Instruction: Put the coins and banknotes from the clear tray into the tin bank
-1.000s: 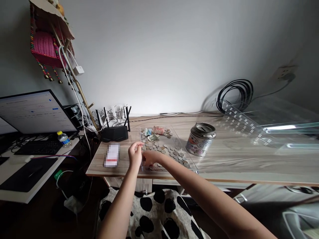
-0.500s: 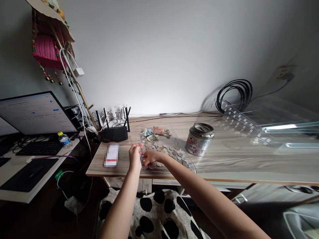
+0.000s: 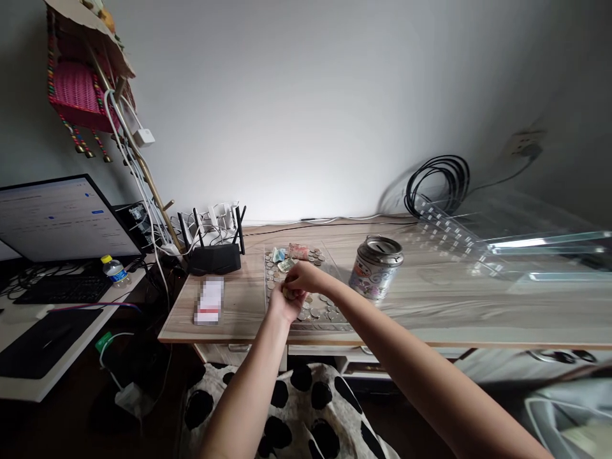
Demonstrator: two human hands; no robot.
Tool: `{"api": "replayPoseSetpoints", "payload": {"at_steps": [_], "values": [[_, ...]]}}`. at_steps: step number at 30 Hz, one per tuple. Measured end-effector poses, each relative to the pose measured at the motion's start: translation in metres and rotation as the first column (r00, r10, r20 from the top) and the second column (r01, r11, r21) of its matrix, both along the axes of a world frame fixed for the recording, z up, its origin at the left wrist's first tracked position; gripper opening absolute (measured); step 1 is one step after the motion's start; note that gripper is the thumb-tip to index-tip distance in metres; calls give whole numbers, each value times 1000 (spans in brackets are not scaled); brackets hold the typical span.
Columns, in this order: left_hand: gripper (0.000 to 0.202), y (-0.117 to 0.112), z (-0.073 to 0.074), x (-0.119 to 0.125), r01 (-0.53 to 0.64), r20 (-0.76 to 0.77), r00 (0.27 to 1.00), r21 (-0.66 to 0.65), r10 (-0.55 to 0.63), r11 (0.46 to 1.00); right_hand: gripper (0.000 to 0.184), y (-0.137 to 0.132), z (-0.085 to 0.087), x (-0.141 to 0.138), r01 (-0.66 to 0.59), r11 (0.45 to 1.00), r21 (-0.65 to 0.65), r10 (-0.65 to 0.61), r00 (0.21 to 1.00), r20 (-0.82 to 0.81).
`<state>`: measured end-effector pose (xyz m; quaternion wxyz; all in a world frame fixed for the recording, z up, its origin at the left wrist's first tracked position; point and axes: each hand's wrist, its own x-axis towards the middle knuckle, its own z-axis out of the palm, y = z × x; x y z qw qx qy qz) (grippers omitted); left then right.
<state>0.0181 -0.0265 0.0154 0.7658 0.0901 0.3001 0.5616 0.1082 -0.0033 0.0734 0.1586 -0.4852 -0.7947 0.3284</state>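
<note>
Left hand [image 3: 282, 307]: in the head view, our only one, we see it turned palm-up and cupped around a few coins [image 3: 289, 293], over the tray.
Right hand [image 3: 301, 280]: it reaches across to the left one, fingers bent down at that palm; whether it pinches a coin of its own, we cannot tell.
Coins gathered: a small lot sits between our hands, so we judge that some are picked up; the fingers hide how many.
Coins left: many more lie loose in the clear tray [image 3: 329, 328], at its far end, along its left side and toward its front; we reckon that the larger share is out of our grasp.
Banknotes: a blue note [image 3: 278, 254], a green note [image 3: 286, 265] and a red note [image 3: 299, 250] lie at the far end of the tray, the green one close behind our fingers; we have none of them visibly in our grip.
Tin [image 3: 373, 275]: upright on the counter [image 3: 459, 306], right of the tray, top on with a dark slot in it, untouched by us; its contents are hidden.
</note>
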Motion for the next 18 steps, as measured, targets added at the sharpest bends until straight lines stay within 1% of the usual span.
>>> {"api": "replayPoseSetpoints", "payload": {"at_steps": [2,4,6,7,9,11,12,13,14,15,16,17,18], "values": [[22,4,-5,3,-13,21,1000,-41,13,999,11,-2,-6,2,-2,1000,20,2,1000,15],[21,6,-10,2,-3,38,999,-78,6,997,21,-3,-11,6,-27,1000,-2,27,1000,15],[20,7,-13,0,0,56,998,-108,6,994,30,-4,-15,8,-41,999,16,40,999,18],[20,7,-14,-1,-10,68,997,-117,18,993,32,-4,-15,9,-42,998,49,41,999,17],[21,6,-14,-3,-35,92,995,-117,46,993,33,-6,-13,11,-33,987,160,33,999,7],[24,4,-14,-5,-29,111,993,-100,40,995,34,-10,-6,20,27,962,270,-29,1000,2],[26,4,-15,-5,-18,118,993,-88,29,996,33,-12,0,27,83,945,316,-87,996,-2],[29,3,-15,-6,-8,122,992,-73,16,997,32,-13,7,38,161,917,366,-166,986,-18],[31,3,-15,-6,-2,123,992,-60,10,998,31,-14,16,52,261,872,415,-267,963,-46],[33,2,-15,-6,-2,123,992,-50,8,999,31,-14,25,67,371,809,456,-379,922,-78],[34,2,-15,-6,-5,119,993,-43,11,999,30,-14,34,85,473,735,486,-489,866,-102],[34,2,-15,-5,-8,114,993,-37,13,999,30,-12,42,102,564,660,496,-604,791,-95],[35,1,-15,-5,-11,109,994,-33,15,999,29,-9,48,118,621,615,485,-696,718,-36]]}}
